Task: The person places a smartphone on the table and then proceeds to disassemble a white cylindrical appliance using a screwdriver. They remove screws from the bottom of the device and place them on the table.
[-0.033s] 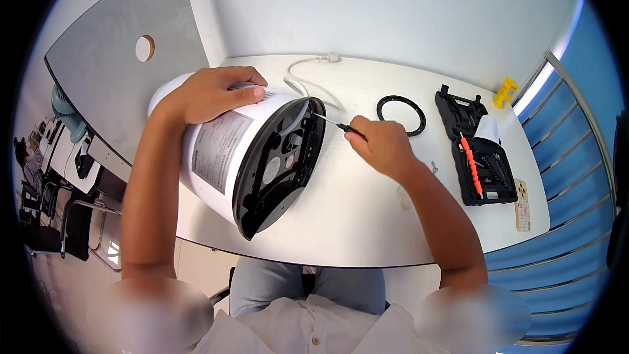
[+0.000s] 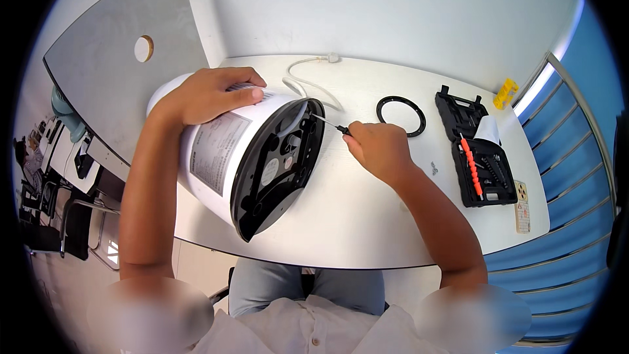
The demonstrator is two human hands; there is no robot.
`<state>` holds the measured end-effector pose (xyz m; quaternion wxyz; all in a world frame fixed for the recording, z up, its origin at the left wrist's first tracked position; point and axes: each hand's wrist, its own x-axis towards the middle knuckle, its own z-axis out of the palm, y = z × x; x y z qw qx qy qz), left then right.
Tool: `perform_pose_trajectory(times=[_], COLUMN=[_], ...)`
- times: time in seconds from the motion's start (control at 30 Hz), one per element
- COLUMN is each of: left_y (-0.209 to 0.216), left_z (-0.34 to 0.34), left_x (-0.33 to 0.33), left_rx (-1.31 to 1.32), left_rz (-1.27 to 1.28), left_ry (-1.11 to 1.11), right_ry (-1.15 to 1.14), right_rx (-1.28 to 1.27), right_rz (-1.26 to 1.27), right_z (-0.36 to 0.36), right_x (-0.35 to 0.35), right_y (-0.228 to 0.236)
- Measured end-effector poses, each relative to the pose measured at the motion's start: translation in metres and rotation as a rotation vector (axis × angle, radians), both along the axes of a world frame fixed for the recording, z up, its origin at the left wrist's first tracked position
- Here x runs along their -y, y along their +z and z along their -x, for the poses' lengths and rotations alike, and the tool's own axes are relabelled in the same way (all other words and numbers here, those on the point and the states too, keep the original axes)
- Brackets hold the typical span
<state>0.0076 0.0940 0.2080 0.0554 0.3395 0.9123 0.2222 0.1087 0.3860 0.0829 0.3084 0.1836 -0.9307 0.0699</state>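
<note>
A white cylindrical appliance (image 2: pixel 252 132) lies on its side on the table, its black underside (image 2: pixel 288 177) turned toward the right. My left hand (image 2: pixel 213 96) grips the appliance from above, thumb and fingers curved over its side. Closed around a screwdriver (image 2: pixel 342 129) is my right hand (image 2: pixel 381 149). The thin metal shaft points left, and its tip meets the upper part of the recessed black underside. I cannot make out a screw at the tip. A white cord (image 2: pixel 306 83) runs behind the appliance to a plug (image 2: pixel 333 58).
A black ring (image 2: pixel 420 113) lies beyond my right hand. Small metal pieces (image 2: pixel 434 168) lie right of my wrist. An open black tool case (image 2: pixel 462 174) holds an orange flexible shaft (image 2: pixel 470 165). Beside it are a remote (image 2: pixel 521 206) and a yellow object (image 2: pixel 505 94). A metal railing (image 2: pixel 576 95) borders the right.
My right hand has turned slightly, and its grip on the screwdriver handle looks different. The screwdriver has shifted a little to the left. My left hand and the appliance have barely moved.
</note>
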Motion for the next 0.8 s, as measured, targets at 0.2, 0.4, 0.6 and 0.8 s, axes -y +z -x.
perform_pose_trajectory(times=[0.2, 0.4, 0.6, 0.8], left_y=[0.001, 0.001, 0.002, 0.003], left_z=[0.0, -0.006, -0.006, -0.003], left_x=[0.001, -0.001, -0.002, -0.002], left_rx=[-0.028, -0.055, -0.02, -0.035], left_rz=[-0.008, -0.036, -0.052, -0.033], left_ry=[-0.022, -0.018, -0.025, -0.035], right_ry=[0.034, 0.035, 0.102, 0.026], right_rx=[-0.34, 0.338, 1.086, 0.288], right_rz=[-0.092, 0.623, 0.962, 0.243], right_z=[0.006, -0.004, 0.0, 0.005], right_x=[-0.001, 0.007, -0.004, -0.001], right_y=[-0.009, 0.021, 0.045, 0.014])
